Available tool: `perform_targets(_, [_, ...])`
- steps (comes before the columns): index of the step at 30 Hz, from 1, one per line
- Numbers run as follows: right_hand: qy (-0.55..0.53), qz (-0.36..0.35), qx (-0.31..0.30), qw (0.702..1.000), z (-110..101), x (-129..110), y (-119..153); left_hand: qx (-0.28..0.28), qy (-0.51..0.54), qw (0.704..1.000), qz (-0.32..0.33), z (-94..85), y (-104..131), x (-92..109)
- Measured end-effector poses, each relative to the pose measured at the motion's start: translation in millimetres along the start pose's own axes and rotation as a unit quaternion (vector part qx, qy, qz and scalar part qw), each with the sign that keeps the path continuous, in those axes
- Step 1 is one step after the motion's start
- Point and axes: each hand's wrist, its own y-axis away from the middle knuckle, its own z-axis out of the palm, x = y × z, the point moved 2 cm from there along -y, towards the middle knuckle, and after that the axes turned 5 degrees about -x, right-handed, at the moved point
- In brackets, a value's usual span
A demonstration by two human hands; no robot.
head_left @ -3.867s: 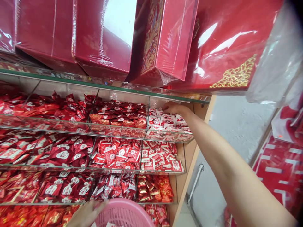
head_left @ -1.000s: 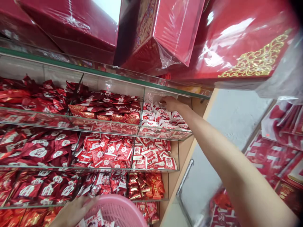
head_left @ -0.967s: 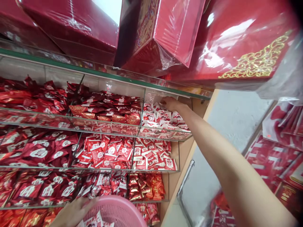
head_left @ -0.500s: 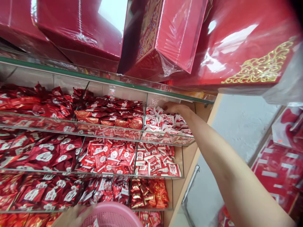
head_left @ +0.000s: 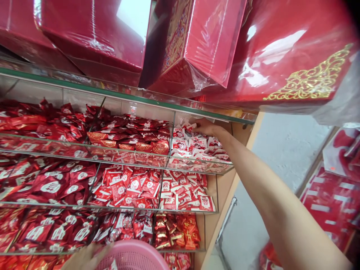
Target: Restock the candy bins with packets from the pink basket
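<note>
My right hand (head_left: 206,126) reaches into the top right compartment, its fingers closed on the edge of a small white-and-red candy packet (head_left: 190,127). Beneath it lie more white-and-red candy packets (head_left: 197,143), several of them with a printed figure. At the bottom of the view my left hand (head_left: 86,258) grips the rim of a pink plastic basket (head_left: 135,249); part of the hand is cut off by the frame. A bit of white-and-red wrapper (head_left: 113,265) shows inside the basket.
Tiered glass bins (head_left: 126,202) hold red and gold wrapped candies. Above, a green-edged glass shelf (head_left: 126,98) carries large red gift boxes (head_left: 208,45) in clear film, low over my right hand. A wooden side panel (head_left: 225,195) bounds the right, beside a grey wall (head_left: 278,150).
My right hand has drawn slightly up out of the pile, and a packet now shows raised at its fingertips. The left hand and basket stay where they were.
</note>
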Motion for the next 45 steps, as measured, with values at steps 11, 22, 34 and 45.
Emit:
perform_targets(11, [0.146, -0.122, 0.077, 0.979, 4.4, -5.1, 3.0, -0.003, 0.010, 1.000, -0.021, 0.3, -7.7, 4.5])
perform_targets(22, [0.372, -0.129, 0.059, 0.917, -4.9, -53.4, 49.0, 0.020, 0.000, 0.999, -0.025, -9.5, -8.3, 6.1])
perform_targets(34, [0.353, -0.183, 0.255, 0.882, 3.7, -78.7, 122.6, -0.005, -0.052, 0.998, 0.022, -15.2, 2.3, 29.6])
perform_targets(45, [-0.216, -0.173, 0.249, 0.928, 135.6, -136.4, 258.8, 0.001, -0.119, 0.993, 0.019, -14.3, 19.7, 38.5])
